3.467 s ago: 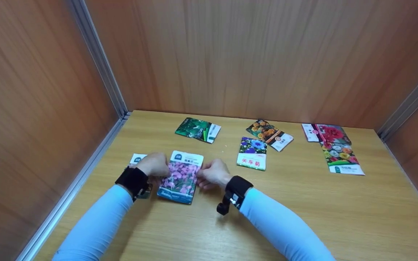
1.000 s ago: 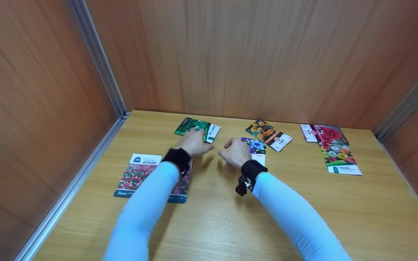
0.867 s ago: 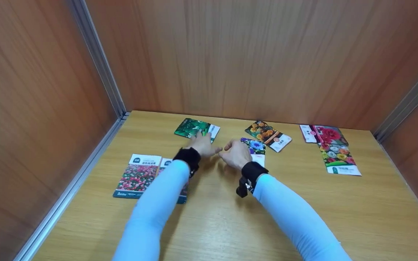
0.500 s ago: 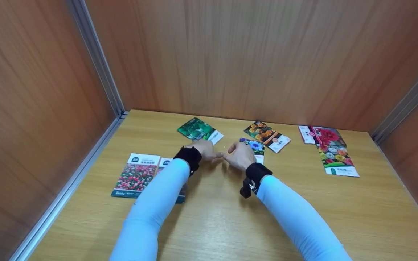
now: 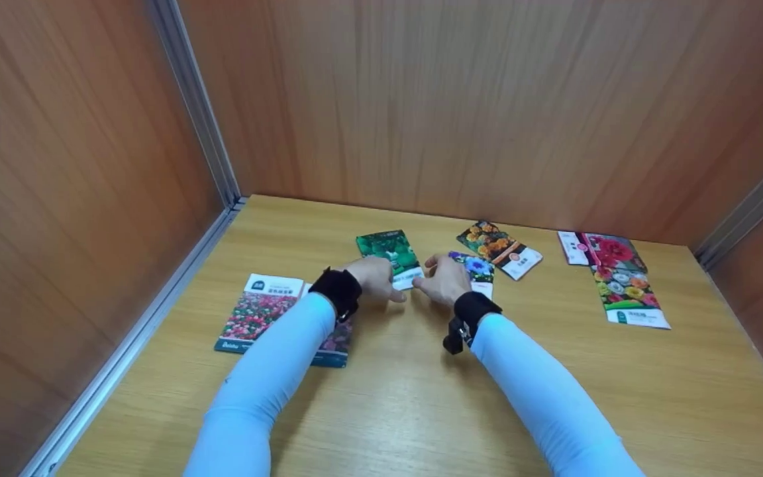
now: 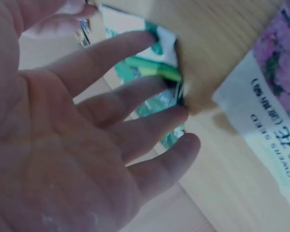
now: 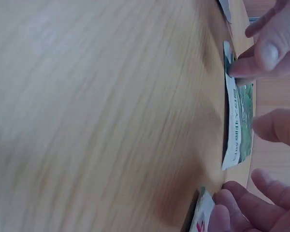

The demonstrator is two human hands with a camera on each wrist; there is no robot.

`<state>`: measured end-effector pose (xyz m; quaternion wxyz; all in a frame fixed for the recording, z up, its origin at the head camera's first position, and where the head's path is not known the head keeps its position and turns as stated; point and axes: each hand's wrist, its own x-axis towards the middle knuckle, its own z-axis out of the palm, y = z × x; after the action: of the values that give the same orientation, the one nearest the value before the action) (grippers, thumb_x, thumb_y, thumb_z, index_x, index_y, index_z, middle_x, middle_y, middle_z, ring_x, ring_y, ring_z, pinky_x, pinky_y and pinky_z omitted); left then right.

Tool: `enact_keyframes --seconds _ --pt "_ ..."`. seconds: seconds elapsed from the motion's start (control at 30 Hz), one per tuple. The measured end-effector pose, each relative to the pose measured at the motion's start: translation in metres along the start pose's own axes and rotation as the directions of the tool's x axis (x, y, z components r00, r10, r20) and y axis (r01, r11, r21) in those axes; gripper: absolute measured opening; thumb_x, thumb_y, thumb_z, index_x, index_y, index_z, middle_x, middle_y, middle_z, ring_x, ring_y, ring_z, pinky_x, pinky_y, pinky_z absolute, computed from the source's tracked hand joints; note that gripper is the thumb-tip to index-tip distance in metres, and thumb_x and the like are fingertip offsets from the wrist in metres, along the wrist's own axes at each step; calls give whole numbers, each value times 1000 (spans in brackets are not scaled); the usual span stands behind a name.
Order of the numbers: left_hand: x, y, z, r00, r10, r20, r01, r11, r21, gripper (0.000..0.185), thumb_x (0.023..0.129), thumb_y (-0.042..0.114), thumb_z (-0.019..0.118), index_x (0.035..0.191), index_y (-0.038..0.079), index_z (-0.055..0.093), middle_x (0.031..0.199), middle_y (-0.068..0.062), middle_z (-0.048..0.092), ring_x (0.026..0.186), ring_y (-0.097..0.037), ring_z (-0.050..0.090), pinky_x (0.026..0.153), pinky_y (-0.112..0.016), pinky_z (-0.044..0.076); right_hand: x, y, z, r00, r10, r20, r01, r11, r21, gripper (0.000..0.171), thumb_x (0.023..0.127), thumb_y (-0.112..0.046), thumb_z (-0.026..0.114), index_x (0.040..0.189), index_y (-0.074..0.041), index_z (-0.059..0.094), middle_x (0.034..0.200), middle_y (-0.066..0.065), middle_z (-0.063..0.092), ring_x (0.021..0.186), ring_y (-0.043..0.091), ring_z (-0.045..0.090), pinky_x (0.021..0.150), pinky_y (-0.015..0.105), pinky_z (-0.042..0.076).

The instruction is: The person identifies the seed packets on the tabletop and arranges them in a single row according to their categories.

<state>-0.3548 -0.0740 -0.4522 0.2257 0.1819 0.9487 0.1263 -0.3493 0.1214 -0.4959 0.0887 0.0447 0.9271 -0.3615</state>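
A green leafy seed packet (image 5: 388,248) lies on the table, its white end towards the person. My left hand (image 5: 371,277) is at its left edge; in the left wrist view the fingers (image 6: 135,96) are spread nearly straight over the packet. My right hand (image 5: 446,281) is just right of the packet, fingers slightly bent, nothing between them. It partly covers a blue-flower seed packet (image 5: 481,268). In the right wrist view the lower fingers of the right hand are beside that packet (image 7: 204,212), while thumb and index point towards the green packet (image 7: 236,121).
Left of the hands, a pink-flower packet (image 5: 261,308) lies beside a purple-flower packet (image 5: 334,344), mostly under the left sleeve. An orange-flower packet (image 5: 501,249) is behind the blue one. Far right, a red-flower packet (image 5: 610,252) adjoins a mixed-flower packet (image 5: 632,291). Wooden walls (image 5: 454,112) surround the table.
Both hands have let go of the purple-flower packet, now beside the pink one, and moved to the green packet. The green packet has turned and slid right and nearer the person.
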Motion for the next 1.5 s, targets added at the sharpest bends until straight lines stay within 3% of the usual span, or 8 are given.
enact_keyframes --seconds 0.2,0.53,0.7,0.8,0.97,1.2,1.4,1.5 --pt "-1 4 2 1000 7 -9 -7 1000 -17 46 101 49 83 108 4 75 97 -4 58 91 -23 56 80 -36 48 5 -5 -3 998 51 45 -56 992 110 75 102 -36 81 164 -7 50 155 20 67 137 35 67 116 49 56" --pt "14 -13 -2 1000 4 19 -1 986 -168 55 105 44 80 64 16 57 60 9 34 57 -11 32 56 -28 29 8 2 -1 981 153 121 -190 889 416 59 103 -19 82 154 -2 59 116 11 72 71 12 66 63 24 60" --pt "12 -21 -4 998 -10 -62 -14 928 -371 37 108 36 76 124 3 81 118 -8 79 110 -23 71 98 -36 61 3 0 -3 976 140 164 -205 840 502 53 104 -13 80 151 -6 57 124 8 67 76 12 65 63 22 59" --pt "10 -27 -4 992 -61 -110 0 873 -487 63 110 32 74 161 0 56 162 -21 62 152 -36 58 128 -51 50 -2 -2 -7 984 87 157 -157 840 519 53 104 -13 80 152 -7 57 122 8 72 78 13 67 67 26 62" --pt "4 -29 -8 976 -172 -137 52 784 -618 73 110 29 74 170 1 42 167 -22 55 150 -35 57 129 -50 49 -9 -3 -16 986 -9 166 -81 846 527 52 104 -14 80 150 -8 58 109 4 76 79 16 70 89 44 67" --pt "-7 -21 -11 971 -168 -172 18 763 -646 61 105 21 81 157 2 58 148 -20 66 120 -27 69 109 -48 63 -10 14 -30 976 -43 214 -76 852 518 28 101 -18 85 121 -10 66 94 -2 76 74 13 73 73 29 67" --pt "-19 -23 -10 981 -106 -163 -23 769 -639 15 105 18 80 110 5 72 113 -11 76 94 -22 76 103 -55 67 -15 23 -39 972 -13 236 -111 855 506 20 109 -31 76 102 -12 76 90 2 80 70 13 77 68 25 67" --pt "-25 -26 -10 985 -86 -148 -29 769 -638 21 110 20 74 93 7 71 99 -7 78 85 -21 79 98 -54 69 -17 24 -41 965 -39 261 -97 867 489 21 109 -29 76 99 -11 78 86 2 81 66 12 77 66 24 66"
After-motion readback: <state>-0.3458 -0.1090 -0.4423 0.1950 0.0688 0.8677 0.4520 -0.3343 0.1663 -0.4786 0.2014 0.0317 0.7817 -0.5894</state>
